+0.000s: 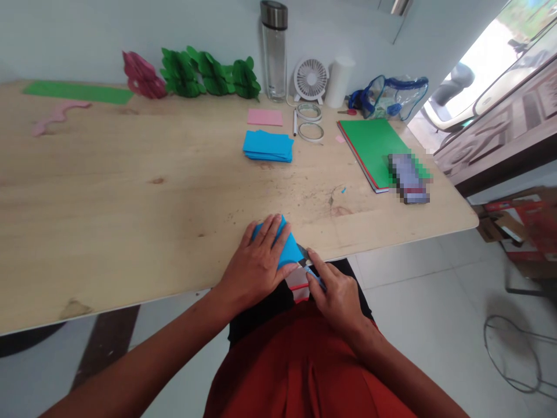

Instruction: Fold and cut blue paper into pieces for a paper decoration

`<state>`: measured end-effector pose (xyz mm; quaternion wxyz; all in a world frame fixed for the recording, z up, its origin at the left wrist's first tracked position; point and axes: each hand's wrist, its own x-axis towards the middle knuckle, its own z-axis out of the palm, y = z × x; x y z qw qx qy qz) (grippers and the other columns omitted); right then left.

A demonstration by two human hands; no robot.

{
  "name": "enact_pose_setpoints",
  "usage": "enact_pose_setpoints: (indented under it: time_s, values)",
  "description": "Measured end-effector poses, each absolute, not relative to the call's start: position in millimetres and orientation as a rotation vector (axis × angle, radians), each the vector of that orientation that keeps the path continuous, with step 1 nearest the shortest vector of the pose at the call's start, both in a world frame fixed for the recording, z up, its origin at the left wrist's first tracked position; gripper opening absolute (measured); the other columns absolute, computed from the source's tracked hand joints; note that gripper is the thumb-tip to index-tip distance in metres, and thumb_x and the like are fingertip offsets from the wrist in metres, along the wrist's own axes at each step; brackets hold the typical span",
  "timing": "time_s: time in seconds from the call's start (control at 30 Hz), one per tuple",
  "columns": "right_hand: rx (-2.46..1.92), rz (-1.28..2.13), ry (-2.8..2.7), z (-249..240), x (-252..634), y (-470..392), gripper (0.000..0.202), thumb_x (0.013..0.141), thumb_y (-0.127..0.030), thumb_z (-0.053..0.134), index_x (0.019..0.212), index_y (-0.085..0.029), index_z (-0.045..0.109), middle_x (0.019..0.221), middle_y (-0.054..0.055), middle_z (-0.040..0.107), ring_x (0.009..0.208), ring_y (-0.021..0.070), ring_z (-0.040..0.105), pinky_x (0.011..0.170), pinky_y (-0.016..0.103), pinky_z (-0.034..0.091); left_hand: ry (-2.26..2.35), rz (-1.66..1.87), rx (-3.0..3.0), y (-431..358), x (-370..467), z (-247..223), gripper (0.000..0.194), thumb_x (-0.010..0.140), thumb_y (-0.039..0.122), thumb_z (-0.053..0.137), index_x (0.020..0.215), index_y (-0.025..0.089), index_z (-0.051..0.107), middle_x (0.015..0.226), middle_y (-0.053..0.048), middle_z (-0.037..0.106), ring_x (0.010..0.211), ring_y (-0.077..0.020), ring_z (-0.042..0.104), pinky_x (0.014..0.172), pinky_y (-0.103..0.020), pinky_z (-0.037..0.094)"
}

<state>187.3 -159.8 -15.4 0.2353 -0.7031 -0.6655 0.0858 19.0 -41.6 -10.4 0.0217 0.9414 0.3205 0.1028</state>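
A folded piece of blue paper point(288, 251) lies at the table's front edge, its right corner pointing towards my right hand. My left hand point(261, 255) covers much of it, holding it down with the fingers stretched over the top and the thumb along its near side. Closed around the blue handle of a pair of scissors point(317, 278) is my right hand point(337, 293). The dark blades meet the paper's right corner; my fingers hide part of the handle. Farther back sits a stack of blue paper pieces point(268, 146).
Pink paper point(265, 117), a white pen point(295, 123) and tape rolls point(310, 132) lie behind the stack. A glass bottle point(275, 58), small fan point(311, 80) and green paper leaves point(213, 75) line the wall. A phone point(409, 177) rests on a green folder point(378, 148) at right.
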Motion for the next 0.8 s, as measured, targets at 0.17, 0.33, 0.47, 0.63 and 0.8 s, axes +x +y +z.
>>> enact_pose_setpoints:
  time_s: [0.17, 0.33, 0.47, 0.63, 0.8]
  values:
    - [-1.970, 0.225, -1.806, -14.6, 186.9, -159.7, 0.044, 0.096, -0.028, 0.040, 0.136, -0.015, 0.054, 0.094, 0.011, 0.074, 0.078, 0.0204, 0.070, 0.067, 0.027, 0.055, 0.994, 0.306, 2.903, -41.6, 17.7, -8.7, 0.068, 0.092, 0.047, 0.045, 0.144, 0.005, 0.035, 0.151, -0.023, 0.034, 0.143, -0.0354, 0.026, 0.115, -0.054, 0.022]
    - [-2.016, 0.232, -1.875, -12.2, 187.7, -157.2, 0.045, 0.097, -0.029, 0.041, 0.140, -0.021, 0.050, 0.096, 0.009, 0.073, 0.076, 0.0181, 0.069, 0.065, 0.024, 0.053, 0.967, 0.299, 2.901, -41.5, 17.3, -9.9, 0.069, 0.092, 0.048, 0.044, 0.145, 0.005, 0.034, 0.152, -0.023, 0.032, 0.143, -0.0358, 0.024, 0.114, -0.055, 0.022]
    - [-2.038, 0.168, -1.844, -12.8, 189.2, -160.6, 0.045, 0.098, -0.031, 0.039, 0.140, -0.020, 0.050, 0.090, 0.008, 0.073, 0.072, 0.0171, 0.068, 0.060, 0.022, 0.050, 0.936, 0.283, 2.927, -41.3, 15.3, -9.4, 0.068, 0.092, 0.047, 0.044, 0.144, 0.005, 0.035, 0.152, -0.023, 0.032, 0.143, -0.0354, 0.026, 0.114, -0.054, 0.023]
    - [-2.021, 0.146, -1.889, -16.1, 186.8, -163.1, 0.044, 0.098, -0.031, 0.038, 0.136, -0.018, 0.055, 0.085, 0.008, 0.072, 0.064, 0.0151, 0.066, 0.053, 0.021, 0.045, 0.851, 0.260, 2.968, -42.2, 12.6, -8.0, 0.068, 0.092, 0.049, 0.044, 0.144, 0.007, 0.036, 0.152, -0.021, 0.032, 0.142, -0.0334, 0.027, 0.116, -0.051, 0.020]
    - [-2.033, 0.098, -1.856, -19.1, 187.3, -165.6, 0.045, 0.099, -0.032, 0.037, 0.138, -0.017, 0.053, 0.082, 0.007, 0.071, 0.063, 0.0148, 0.065, 0.052, 0.021, 0.044, 0.828, 0.251, 2.969, -43.7, 12.4, -6.7, 0.067, 0.092, 0.050, 0.043, 0.145, 0.008, 0.036, 0.152, -0.019, 0.033, 0.143, -0.0315, 0.027, 0.116, -0.049, 0.021]
